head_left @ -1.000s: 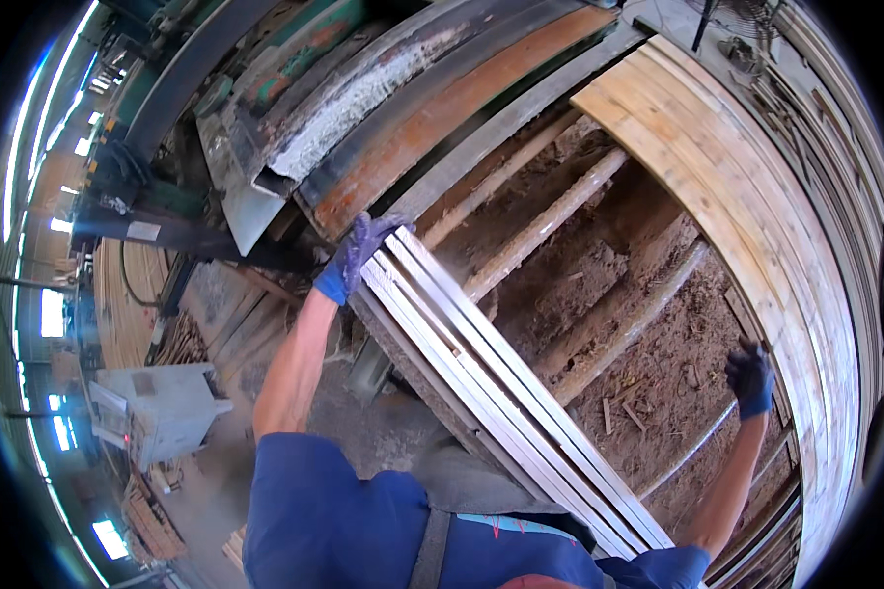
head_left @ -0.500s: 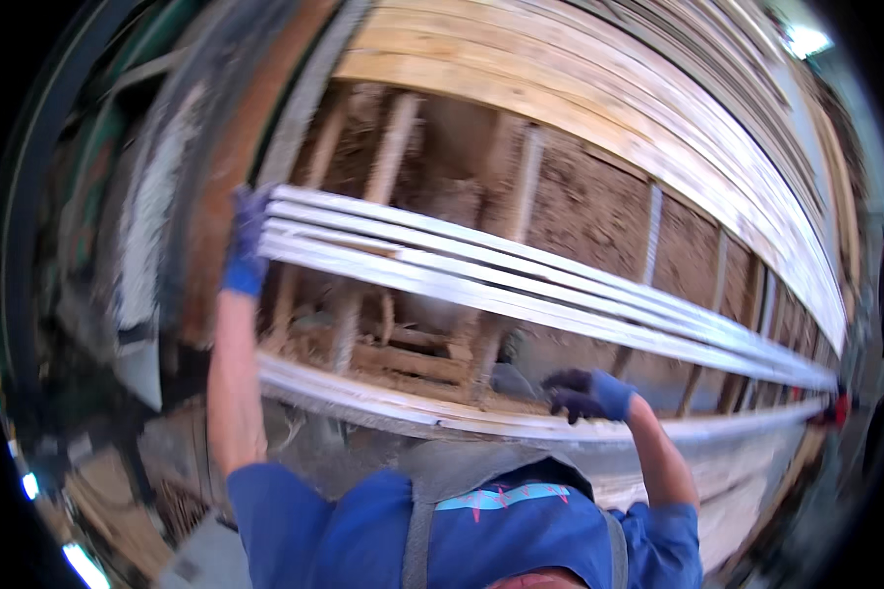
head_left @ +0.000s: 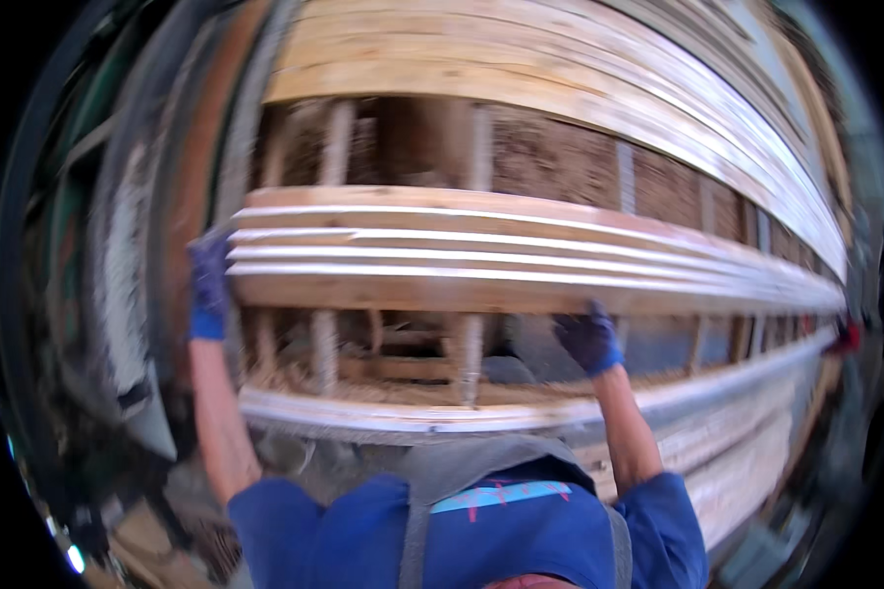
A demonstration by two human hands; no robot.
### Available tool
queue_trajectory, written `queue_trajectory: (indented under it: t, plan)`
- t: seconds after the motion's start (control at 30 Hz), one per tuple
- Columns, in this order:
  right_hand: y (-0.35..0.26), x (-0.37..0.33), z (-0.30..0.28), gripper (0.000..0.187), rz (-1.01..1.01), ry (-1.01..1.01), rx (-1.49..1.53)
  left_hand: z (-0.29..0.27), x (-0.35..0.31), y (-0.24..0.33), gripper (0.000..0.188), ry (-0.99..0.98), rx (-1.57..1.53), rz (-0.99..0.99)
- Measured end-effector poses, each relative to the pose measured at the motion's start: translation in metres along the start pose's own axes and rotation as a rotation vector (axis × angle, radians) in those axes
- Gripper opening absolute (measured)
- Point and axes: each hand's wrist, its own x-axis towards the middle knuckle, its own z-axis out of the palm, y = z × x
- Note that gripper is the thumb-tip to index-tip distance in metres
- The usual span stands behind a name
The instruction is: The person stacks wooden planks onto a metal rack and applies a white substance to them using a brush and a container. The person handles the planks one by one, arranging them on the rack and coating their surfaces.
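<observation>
A bundle of long planed boards (head_left: 413, 293) lies crosswise before me, pale edges showing as several bright stripes between tan wood faces. At its left end, my left hand (head_left: 209, 275), in a dark purple-blue glove, rests flat along the board ends; motion blurs its fingers, which look stretched out. My right hand (head_left: 587, 337), gloved alike, is at the near side of the bundle with fingers apart. Its fingertips reach the lower edge of the nearest board; whether they press on it is unclear. The bundle lies across several narrow crossbars (head_left: 326, 348).
Beyond the bundle lies a wide layer of pale boards (head_left: 393, 59). Sawdust and scraps (head_left: 550, 147) show between the crossbars. A long pale rail (head_left: 363, 412) runs along my near side. Rusty metal beams (head_left: 192, 187) stand at the left. Something red (head_left: 848, 334) is at the far right end.
My right hand has moved up from near the rail to the bundle's near edge. The bundle appears broader, with more wood face showing. My left hand stays at the board ends.
</observation>
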Motion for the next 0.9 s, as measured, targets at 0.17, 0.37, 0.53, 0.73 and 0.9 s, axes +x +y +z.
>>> queue_trajectory:
  t: [0.17,0.37,0.53,0.73,0.9]
  plan:
    - [0.007,0.017,0.01,0.066,-0.114,-0.038,0.215,0.021,-0.017,-0.008,0.053,0.045,0.127,0.111]
    - [-0.018,0.037,0.052,0.064,-0.243,-0.124,0.235,0.038,0.03,0.031,0.052,-0.023,0.173,0.131]
    - [-0.073,0.102,0.094,0.055,-0.323,-0.293,0.249,0.069,0.109,0.046,0.042,-0.028,0.085,0.058]
    - [-0.096,0.118,0.125,0.036,-0.332,-0.255,0.316,0.086,0.149,0.048,0.04,0.093,0.219,0.197]
    - [-0.051,0.056,0.087,0.042,-0.238,-0.243,0.271,0.064,0.061,0.031,0.033,0.132,0.239,0.156]
